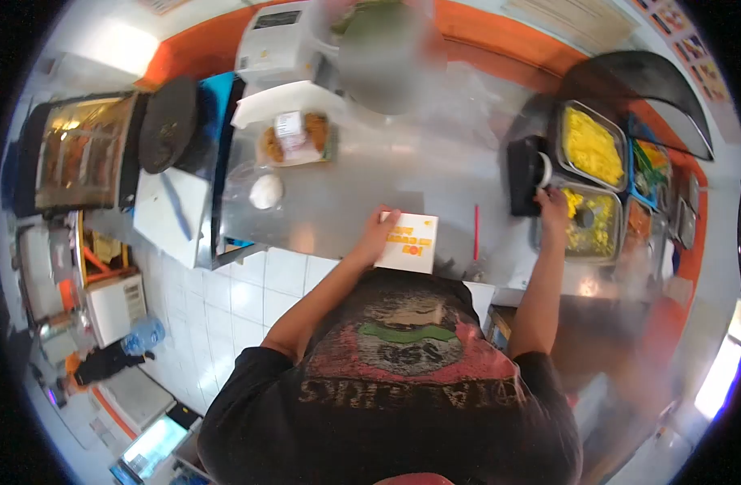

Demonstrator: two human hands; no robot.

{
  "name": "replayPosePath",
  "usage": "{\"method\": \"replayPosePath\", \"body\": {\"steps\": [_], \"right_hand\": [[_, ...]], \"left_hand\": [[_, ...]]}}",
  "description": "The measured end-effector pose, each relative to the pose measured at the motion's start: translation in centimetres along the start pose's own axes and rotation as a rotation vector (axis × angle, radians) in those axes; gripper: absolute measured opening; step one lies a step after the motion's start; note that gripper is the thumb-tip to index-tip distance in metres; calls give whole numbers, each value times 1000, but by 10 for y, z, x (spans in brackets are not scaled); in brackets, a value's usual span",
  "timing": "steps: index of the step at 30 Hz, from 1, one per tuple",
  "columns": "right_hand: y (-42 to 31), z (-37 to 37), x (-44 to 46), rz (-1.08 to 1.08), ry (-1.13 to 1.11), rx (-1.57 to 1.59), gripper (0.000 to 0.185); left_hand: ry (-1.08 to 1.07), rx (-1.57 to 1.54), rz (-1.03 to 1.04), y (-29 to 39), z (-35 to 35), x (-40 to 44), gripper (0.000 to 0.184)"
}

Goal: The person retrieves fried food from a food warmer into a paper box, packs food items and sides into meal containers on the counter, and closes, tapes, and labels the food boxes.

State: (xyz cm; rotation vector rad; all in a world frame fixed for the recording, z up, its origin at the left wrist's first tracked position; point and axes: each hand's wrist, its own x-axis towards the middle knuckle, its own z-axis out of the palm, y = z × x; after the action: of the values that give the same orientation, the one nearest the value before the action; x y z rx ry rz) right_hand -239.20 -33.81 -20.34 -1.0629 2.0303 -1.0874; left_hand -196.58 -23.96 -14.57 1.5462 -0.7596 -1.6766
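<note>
My left hand grips the left edge of a flat white square box with orange and yellow lettering, at the counter's front edge. My right hand reaches out to the right, its fingers closed at the front end of a black holder with a white ring-shaped roll in it, which looks like a tape dispenser. What those fingers pinch is too small to make out. Close beside that hand is a metal tray of chopped yellow food, with a dark object lying in it.
Behind it stands a second tray heaped with yellow food. A clear pack of browned food, a white round bundle and a pink straw lie on the metal counter. At left, a knife rests on a white board.
</note>
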Motion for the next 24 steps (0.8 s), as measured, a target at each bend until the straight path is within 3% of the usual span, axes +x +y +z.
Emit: {"method": "replayPosePath", "body": {"steps": [1,3,4,7,11,14,18,20,21,23,24], "right_hand": [[-2,-9,2,136,-125,96,43],[-38,-17,-17,192,-142,291,50],[-41,-22,-20,195,-148,395,48],[-40,-39,-36,354,-65,539,40],[-20,-50,-81,384,53,558,31],[-13,-47,-92,459,-15,377,19],[22,-37,-95,358,-20,171,14],[20,-27,-110,313,-52,62,15],[-1,-22,-122,350,-144,180,13],[-56,-9,-141,359,-392,348,12],[-89,-3,-151,314,-531,409,12]], "left_hand": [[24,130,22,-10,-2,5,34],[52,341,39,-44,-11,25,38],[-21,92,-68,-13,1,10,38],[-24,-167,-20,1,13,4,28],[-21,-255,-31,5,16,3,24],[-36,-205,-10,-1,14,7,22],[-65,-161,-21,5,18,9,21],[-305,-414,11,27,26,8,21],[-272,-420,43,39,22,14,21],[-633,-449,20,51,9,10,25],[-605,-450,14,57,4,7,25]]}}
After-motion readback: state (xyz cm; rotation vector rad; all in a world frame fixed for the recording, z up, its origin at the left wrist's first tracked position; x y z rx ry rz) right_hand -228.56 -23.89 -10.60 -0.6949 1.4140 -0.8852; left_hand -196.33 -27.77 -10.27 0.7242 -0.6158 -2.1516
